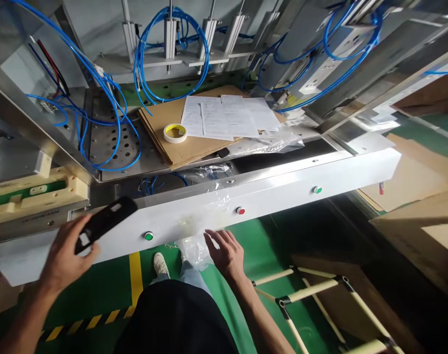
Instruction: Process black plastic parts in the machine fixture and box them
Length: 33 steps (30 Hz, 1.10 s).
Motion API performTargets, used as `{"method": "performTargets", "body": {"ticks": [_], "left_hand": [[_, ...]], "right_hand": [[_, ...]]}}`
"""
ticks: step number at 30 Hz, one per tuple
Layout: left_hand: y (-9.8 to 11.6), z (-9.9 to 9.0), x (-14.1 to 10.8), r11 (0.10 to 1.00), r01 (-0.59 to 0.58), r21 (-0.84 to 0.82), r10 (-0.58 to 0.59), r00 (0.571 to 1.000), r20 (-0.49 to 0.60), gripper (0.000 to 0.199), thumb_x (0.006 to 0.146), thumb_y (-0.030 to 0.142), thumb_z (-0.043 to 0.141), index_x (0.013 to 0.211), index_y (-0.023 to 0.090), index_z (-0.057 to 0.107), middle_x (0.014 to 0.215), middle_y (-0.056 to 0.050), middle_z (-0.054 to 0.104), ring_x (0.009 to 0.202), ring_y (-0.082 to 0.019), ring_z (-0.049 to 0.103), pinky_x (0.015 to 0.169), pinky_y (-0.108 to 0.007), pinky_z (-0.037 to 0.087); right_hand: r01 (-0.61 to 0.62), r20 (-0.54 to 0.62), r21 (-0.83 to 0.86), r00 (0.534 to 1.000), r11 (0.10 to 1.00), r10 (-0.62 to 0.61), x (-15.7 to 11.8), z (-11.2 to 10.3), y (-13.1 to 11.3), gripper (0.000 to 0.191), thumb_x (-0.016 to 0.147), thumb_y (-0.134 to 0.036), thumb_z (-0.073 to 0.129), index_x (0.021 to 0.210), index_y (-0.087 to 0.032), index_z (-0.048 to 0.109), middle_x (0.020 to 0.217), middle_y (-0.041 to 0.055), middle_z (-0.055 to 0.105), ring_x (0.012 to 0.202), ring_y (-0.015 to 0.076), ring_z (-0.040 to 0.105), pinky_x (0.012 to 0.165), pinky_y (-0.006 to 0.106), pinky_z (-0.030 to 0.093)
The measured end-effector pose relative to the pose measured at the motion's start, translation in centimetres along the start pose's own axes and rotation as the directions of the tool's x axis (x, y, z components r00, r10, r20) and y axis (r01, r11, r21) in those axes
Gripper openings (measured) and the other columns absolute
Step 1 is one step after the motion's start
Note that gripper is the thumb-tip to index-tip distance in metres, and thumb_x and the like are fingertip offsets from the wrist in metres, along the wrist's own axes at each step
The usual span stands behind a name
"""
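Black Device in Left Hand, Right Hand Free at White Panel

A person stands at a metal workstation, the left hand (67,255) gripping a black oblong device (107,221) by its near end, thumb on one side and fingers on the other. The device is held over the left part of a long white panel (275,191), its long axis slanting from near left to far right, so that its free end points toward the far side of the bench. The right hand (225,253) is well apart to the right, fingers loosely curled and thumb separate, with nothing visible in its grasp. The device lies to its left and slightly farther off, and the left hand is plainly the nearer of the two.

Between the hands, on the panel, sits a green button (148,236); a red button (240,211) is farther right. Clear plastic (197,253) hangs at the panel's near edge, just beside the right hand; whether they touch cannot be told. Beyond the panel, a tape roll (175,139) and white papers (229,118) rest on brown cardboard (163,118).
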State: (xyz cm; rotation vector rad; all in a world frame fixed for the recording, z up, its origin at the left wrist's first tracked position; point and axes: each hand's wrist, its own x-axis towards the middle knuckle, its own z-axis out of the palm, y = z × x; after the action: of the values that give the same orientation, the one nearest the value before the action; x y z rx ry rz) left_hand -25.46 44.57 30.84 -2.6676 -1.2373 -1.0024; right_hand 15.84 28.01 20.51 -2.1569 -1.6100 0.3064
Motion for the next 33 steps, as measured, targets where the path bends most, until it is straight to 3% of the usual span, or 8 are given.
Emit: {"method": "performTargets", "body": {"ticks": [2, 4, 6, 10, 16, 26, 30, 33], "left_hand": [[4.0, 2.9, 1.7, 0.998, -0.027, -0.057, 0.028, 1.0, 0.006, 0.075, 0.091, 0.021, 0.067, 0.163, 0.029, 0.044, 0.124, -0.012, 0.075, 0.109, -0.031, 0.075, 0.092, -0.044, 0.067], [7.5, 5.6, 3.7, 0.991, -0.096, -0.095, 0.097, 0.995, 0.008, 0.078, 0.09, 0.016, 0.064, 0.163, 0.027, 0.041, 0.126, -0.013, 0.075, 0.111, -0.031, 0.075, 0.096, -0.045, 0.066], [10.2, 8.0, 5.6, 0.98, -0.149, -0.132, 0.153, 0.988, 0.026, 0.082, 0.087, 0.012, 0.064, 0.164, 0.024, 0.038, 0.128, -0.014, 0.075, 0.112, -0.032, 0.074, 0.099, -0.047, 0.066], [13.5, 11.8, 8.8, 0.955, -0.206, -0.214, 0.236, 0.963, 0.127, 0.082, 0.083, 0.008, 0.062, 0.161, 0.019, 0.039, 0.13, -0.016, 0.074, 0.117, -0.033, 0.072, 0.102, -0.048, 0.065], [15.9, 15.4, 11.9, 0.937, -0.226, -0.266, 0.293, 0.924, 0.247, 0.072, 0.083, 0.006, 0.062, 0.153, 0.016, 0.047, 0.135, -0.018, 0.073, 0.12, -0.032, 0.071, 0.107, -0.05, 0.063], [16.5, 17.5, 12.3, 0.949, -0.167, -0.267, 0.249, 0.916, 0.313, 0.066, 0.081, 0.009, 0.062, 0.146, 0.017, 0.055, 0.135, -0.017, 0.074, 0.121, -0.032, 0.071, 0.107, -0.051, 0.062], [16.8, 16.5, 12.0, 0.961, -0.149, -0.233, 0.219, 0.924, 0.314, 0.065, 0.085, 0.014, 0.064, 0.149, 0.019, 0.055, 0.146, -0.017, 0.07, 0.131, -0.034, 0.067, 0.113, -0.054, 0.058], [16.6, 14.7, 9.9, 0.957, -0.18, -0.226, 0.23, 0.948, 0.218, 0.062, 0.092, 0.038, 0.072, 0.148, 0.019, 0.054, 0.152, -0.019, 0.065, 0.141, -0.036, 0.061, 0.121, -0.056, 0.052]], "right_hand": [[0.198, -0.165, -0.081, 0.964, 0.977, -0.209, 2.6, -0.1, 0.0, 0.026, 0.107, -0.031, 0.061, 0.124, -0.026, 0.08, 0.112, 0.0105, 0.08, 0.109, 0.0235, 0.069, 0.095, 0.035, 0.052], [0.376, -0.298, -0.189, 0.858, 0.907, -0.418, 4.5, 0.0, 0.2, 0.027, 0.103, -0.026, 0.068, 0.129, -0.027, 0.077, 0.12, 0.0088, 0.079, 0.116, 0.0238, 0.067, 0.098, 0.037, 0.052], [0.448, -0.359, -0.234, 0.785, 0.863, -0.505, 5.4, 0.2, 0.6, 0.031, 0.101, -0.022, 0.071, 0.132, -0.026, 0.075, 0.122, 0.0078, 0.078, 0.118, 0.023, 0.065, 0.1, 0.037, 0.05], [0.457, -0.413, -0.204, 0.762, 0.866, -0.499, 5.3, 1.3, 1.3, 0.032, 0.101, -0.015, 0.068, 0.13, -0.026, 0.075, 0.12, 0.0061, 0.078, 0.116, 0.0214, 0.064, 0.102, 0.037, 0.047], [0.459, -0.416, -0.166, 0.77, 0.873, -0.484, 4.6, 2.1, 1.7, 0.036, 0.103, -0.014, 0.064, 0.136, -0.025, 0.071, 0.124, 0.0065, 0.078, 0.119, 0.022, 0.064, 0.105, 0.039, 0.045], [0.486, -0.396, -0.115, 0.777, 0.866, -0.489, 4.5, 1.5, 1.9, 0.034, 0.102, -0.015, 0.065, 0.134, -0.025, 0.071, 0.122, 0.007, 0.078, 0.119, 0.023, 0.064, 0.106, 0.041, 0.045], [0.508, -0.399, -0.097, 0.768, 0.856, -0.501, 4.6, 0.3, 1.5, 0.03, 0.102, -0.013, 0.065, 0.129, -0.024, 0.072, 0.116, 0.0057, 0.079, 0.117, 0.0219, 0.065, 0.108, 0.04, 0.044], [0.528, -0.39, -0.096, 0.76, 0.844, -0.52, 5.1, -0.9, 1.0, 0.028, 0.103, -0.012, 0.065, 0.128, -0.023, 0.07, 0.11, 0.0053, 0.079, 0.113, 0.0213, 0.067, 0.11, 0.04, 0.043]]}}
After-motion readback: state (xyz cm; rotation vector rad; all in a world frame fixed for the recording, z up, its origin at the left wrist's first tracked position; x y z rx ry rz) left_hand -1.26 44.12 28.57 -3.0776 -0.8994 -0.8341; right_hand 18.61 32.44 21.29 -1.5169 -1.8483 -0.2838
